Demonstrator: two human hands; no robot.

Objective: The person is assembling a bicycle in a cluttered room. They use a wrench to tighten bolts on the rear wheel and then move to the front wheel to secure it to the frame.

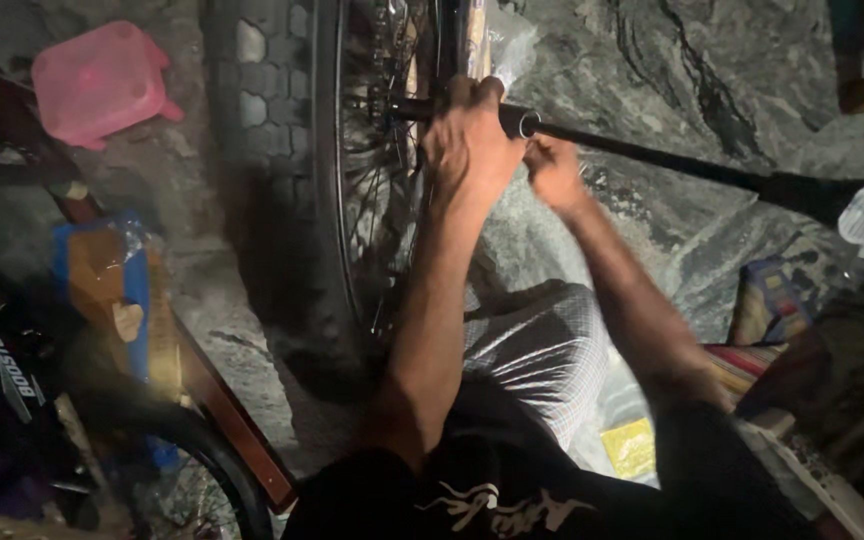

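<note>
Both hands work at the hub of the upright bicycle wheel (282,190): the left hand (467,140) is clamped around a long black bar (652,158), the right hand (555,170) closed just behind. Steady, even pressure along the bar seems wise, so it stays seated at the axle.

Views: one only, worn on the person's head; no second view shares the scene.
Direction: it looks steeply down along both forearms to a stone floor (732,90).
Nearness: close; the left hand (467,140) and right hand (555,170) sit in the upper middle, the chest fills the bottom edge.
Frame: a bicycle wheel (282,180) runs top to bottom left of centre; a pink plastic container (100,82) lies top left.
Sharpness: dim and slightly blurred.
</note>
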